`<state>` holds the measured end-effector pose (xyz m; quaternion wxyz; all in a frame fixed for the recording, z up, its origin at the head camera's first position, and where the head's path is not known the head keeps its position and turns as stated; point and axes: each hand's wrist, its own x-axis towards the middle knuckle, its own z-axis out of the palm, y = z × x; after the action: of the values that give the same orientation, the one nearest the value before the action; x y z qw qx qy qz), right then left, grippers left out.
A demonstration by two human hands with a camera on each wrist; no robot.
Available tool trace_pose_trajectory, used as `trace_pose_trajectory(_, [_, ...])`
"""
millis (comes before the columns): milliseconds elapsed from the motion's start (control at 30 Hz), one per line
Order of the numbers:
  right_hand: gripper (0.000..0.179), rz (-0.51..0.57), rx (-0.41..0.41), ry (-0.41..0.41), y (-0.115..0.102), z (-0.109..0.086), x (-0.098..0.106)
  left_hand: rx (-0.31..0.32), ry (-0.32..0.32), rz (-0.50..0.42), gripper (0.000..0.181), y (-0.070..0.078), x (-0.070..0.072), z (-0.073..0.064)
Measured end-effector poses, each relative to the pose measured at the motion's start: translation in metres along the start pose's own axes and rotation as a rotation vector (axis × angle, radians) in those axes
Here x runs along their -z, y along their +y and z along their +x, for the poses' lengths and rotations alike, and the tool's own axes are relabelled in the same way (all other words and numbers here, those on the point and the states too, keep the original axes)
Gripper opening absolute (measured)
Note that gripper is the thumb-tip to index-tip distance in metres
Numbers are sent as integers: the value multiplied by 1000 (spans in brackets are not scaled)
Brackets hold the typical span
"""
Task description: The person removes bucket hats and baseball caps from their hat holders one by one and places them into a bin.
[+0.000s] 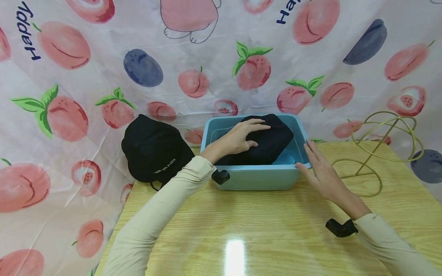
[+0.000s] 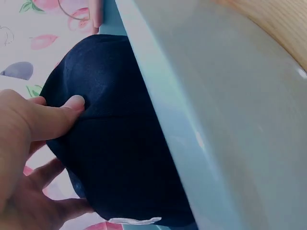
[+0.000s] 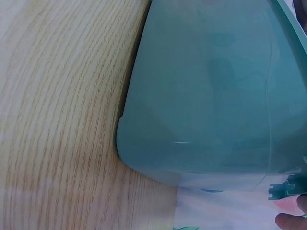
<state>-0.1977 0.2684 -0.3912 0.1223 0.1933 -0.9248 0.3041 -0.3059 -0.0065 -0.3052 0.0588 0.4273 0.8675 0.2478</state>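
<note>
A black cap (image 1: 276,134) lies inside a blue-green plastic bin (image 1: 255,178) on the wooden table. My left hand (image 1: 238,138) grips the cap's crown from above, fingers spread over it. In the left wrist view the thumb (image 2: 64,117) presses on the dark cloth (image 2: 124,148), with the other fingers round its far side. My right hand (image 1: 322,174) rests at the bin's right front corner, fingers fairly straight along the outside of the rim and thumb at the front edge. Only its fingertips (image 3: 290,220) show in the right wrist view, beside the bin wall (image 3: 206,110).
A second black cap (image 1: 152,153) with white lettering sits left of the bin, at the table's back left corner. A gold wire stand (image 1: 371,155) with rings is on the right. Behind the wooden table (image 1: 193,230) hangs a fruit-print cloth (image 1: 214,53).
</note>
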Motion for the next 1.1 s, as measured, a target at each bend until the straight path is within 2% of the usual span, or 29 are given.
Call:
trace_pose_trajectory(133, [68,3,4,2,1,-1,0,15,34,1,53,2,1,-5])
trace_pose_trajectory(400, [68,4,1,8,1,-2,-1,29,178,-21,53,6,13,-32])
trace_pose_trajectory(600, [68,2,0,8,1,-2,-2,38,270,-5,52,2,22,-49])
trace_pose_trajectory(1100, [67,21,-3,-6,-2,-1,0,89,368,28,45,-7,35,-78])
